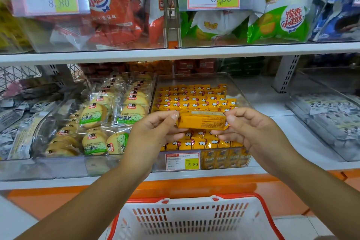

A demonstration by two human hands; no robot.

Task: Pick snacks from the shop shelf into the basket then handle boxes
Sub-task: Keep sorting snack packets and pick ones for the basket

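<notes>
Hands meet in the middle of the head view, above a clear bin (243, 99) of small yellow snack packets (194, 99). Between them is a yellow snack pack (201, 121), held level with its printed back facing up. The left hand (155, 128) pinches the pack's left end between thumb and curled fingers; the right hand (251, 128) pinches the right end the same way.

A price tag (182, 161) reading 15.80 sits on the front of that bin. Just left of it, another clear bin (58, 111) holds round biscuits (93, 115) in clear wrappers with green labels. On the shelf (175, 53) above, bins carry red snack bags (113, 8) and green snack bags (280, 23), each behind a tag marked 8.80.

Below the forearms, near the bottom edge, stands a white shopping basket (194, 218) with a red rim, its slotted wall facing the camera. The held pack is well above the basket, over the shelf bin.
</notes>
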